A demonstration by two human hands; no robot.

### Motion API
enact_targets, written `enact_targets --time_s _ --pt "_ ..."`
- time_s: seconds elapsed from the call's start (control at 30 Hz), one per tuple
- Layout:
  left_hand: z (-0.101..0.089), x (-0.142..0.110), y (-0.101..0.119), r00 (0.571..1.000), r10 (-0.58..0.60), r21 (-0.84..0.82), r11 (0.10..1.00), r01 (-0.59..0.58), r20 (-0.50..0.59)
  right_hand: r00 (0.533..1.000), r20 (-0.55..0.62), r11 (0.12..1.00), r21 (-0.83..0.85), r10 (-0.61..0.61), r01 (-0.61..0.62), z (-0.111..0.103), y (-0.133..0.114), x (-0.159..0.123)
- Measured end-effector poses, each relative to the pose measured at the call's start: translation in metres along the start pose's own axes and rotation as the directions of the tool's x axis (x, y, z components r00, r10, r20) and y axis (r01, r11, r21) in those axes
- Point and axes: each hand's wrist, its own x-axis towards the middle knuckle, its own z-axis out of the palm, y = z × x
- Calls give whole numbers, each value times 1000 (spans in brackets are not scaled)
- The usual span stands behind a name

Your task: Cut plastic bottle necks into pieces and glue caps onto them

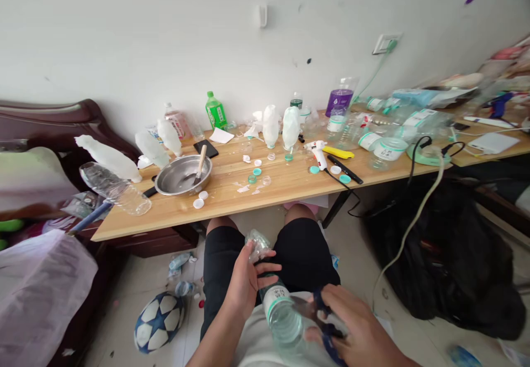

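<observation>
Over my lap, my left hand (247, 278) holds a clear plastic bottle (284, 317) with a white and green label. Crumpled clear plastic (259, 244) shows at the top of that hand; I cannot tell if it belongs to the same bottle. My right hand (354, 323) grips dark blue-handled scissors (319, 302), slightly blurred. Their blades point left at the side of the bottle, by the label; whether they touch the plastic I cannot make out.
Along the wooden table (165, 218) stand a steel bowl (182, 176) with a brush (201, 163), white-covered bottles (270, 127), loose caps (257, 171), a glue gun (318, 152) and a yellow cutter (338, 152). More clear bottles (389, 152) crowd the right. A ball (159, 323) lies on the floor.
</observation>
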Motion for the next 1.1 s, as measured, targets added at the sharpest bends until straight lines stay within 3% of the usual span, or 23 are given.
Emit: enact_targets --time_s 0.13,0.27,0.37,0.43,0.53,0.6,0.67,0.7,0.73,0.8,0.93,1.0,1.1 --pt "0 7 1 997 -34 -44 999 31 -68 998 -16 967 -248 -57 52 2 -12 16" --pt "-8 11 1 999 -24 -128 992 21 -23 999 -3 958 -286 33 -33 -2 -17 28" --pt "-19 14 0 1000 5 -222 975 0 22 997 0 954 -292 72 -69 -22 -15 34" --pt "-27 16 0 999 45 -260 965 -45 -4 996 -41 947 -307 84 -93 -54 -14 42" --pt "-36 15 2 993 116 -293 950 -110 3 971 -214 912 -366 108 -183 -131 -23 60" --pt "-40 13 4 989 134 -318 942 -106 65 896 -422 837 -432 141 -335 -191 -36 80" --pt "-43 13 6 983 123 -342 937 -69 139 813 -576 783 -464 89 -414 -244 -54 106" --pt "-45 15 7 978 123 -349 935 -57 169 797 -604 786 -476 33 -394 -265 -64 122" --pt "-47 18 8 972 122 -351 935 -46 200 793 -609 801 -481 -11 -358 -282 -73 140" --pt "-49 31 10 958 124 -350 936 -27 259 841 -538 819 -508 -59 -267 -304 -91 180" --pt "-47 66 11 917 180 -351 935 -47 355 887 -438 812 -566 -146 -146 -313 -131 271" --pt "-44 80 5 902 205 -336 939 -72 380 901 -401 787 -605 -167 -123 -309 -154 319" --pt "-46 95 -14 885 174 -284 958 -49 432 946 -255 726 -687 -199 -33 -296 -186 389"
